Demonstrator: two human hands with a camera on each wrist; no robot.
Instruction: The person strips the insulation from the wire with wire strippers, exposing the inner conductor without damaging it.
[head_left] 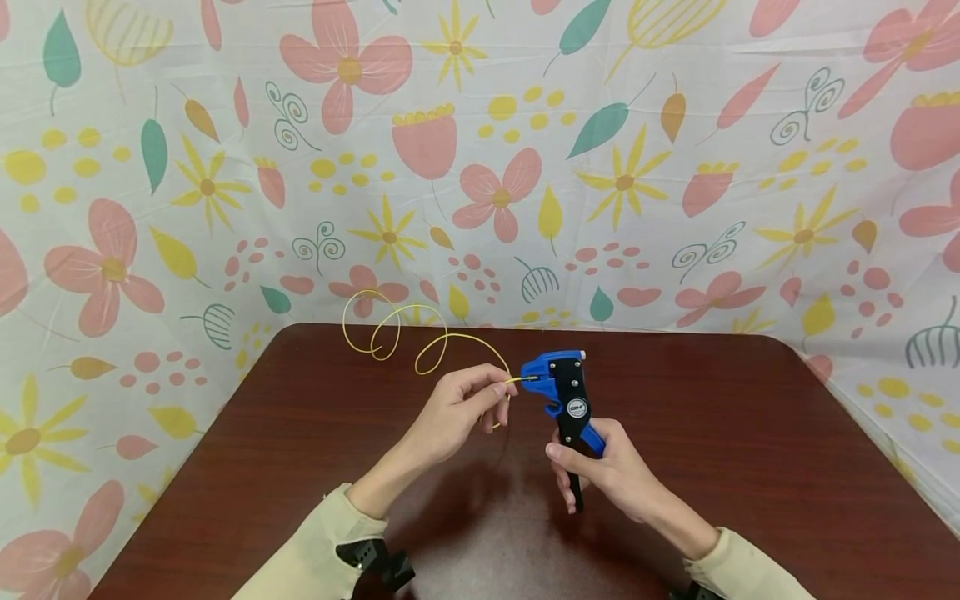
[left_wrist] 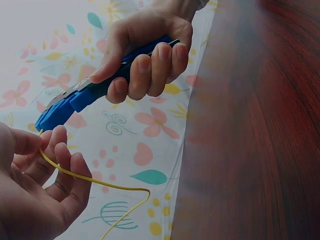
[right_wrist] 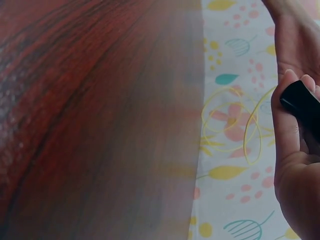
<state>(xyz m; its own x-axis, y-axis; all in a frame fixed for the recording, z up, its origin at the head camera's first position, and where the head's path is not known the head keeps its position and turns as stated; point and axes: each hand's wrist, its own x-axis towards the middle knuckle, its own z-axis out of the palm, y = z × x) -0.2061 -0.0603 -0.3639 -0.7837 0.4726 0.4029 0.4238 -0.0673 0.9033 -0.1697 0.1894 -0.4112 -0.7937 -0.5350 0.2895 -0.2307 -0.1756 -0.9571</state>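
Observation:
My right hand (head_left: 611,471) grips the handles of a blue and black wire stripper (head_left: 570,400), held upright above the table. Between thumb and fingertips, my left hand (head_left: 465,408) pinches a thin yellow wire (head_left: 480,340) close to its end. That end reaches into the blue jaws of the stripper. Behind the left hand the rest of the wire trails off in loose loops. In the left wrist view the wire (left_wrist: 120,188) runs across the left fingers, and the stripper's blue head (left_wrist: 55,117) meets the thumb side. Only a black handle end (right_wrist: 300,102) shows in the right wrist view.
A dark reddish-brown wooden table (head_left: 300,467) lies beneath both hands. Behind its far edge hangs a white cloth (head_left: 480,275) printed with flowers and leaves. A black wrist camera (head_left: 375,562) sits on the left sleeve.

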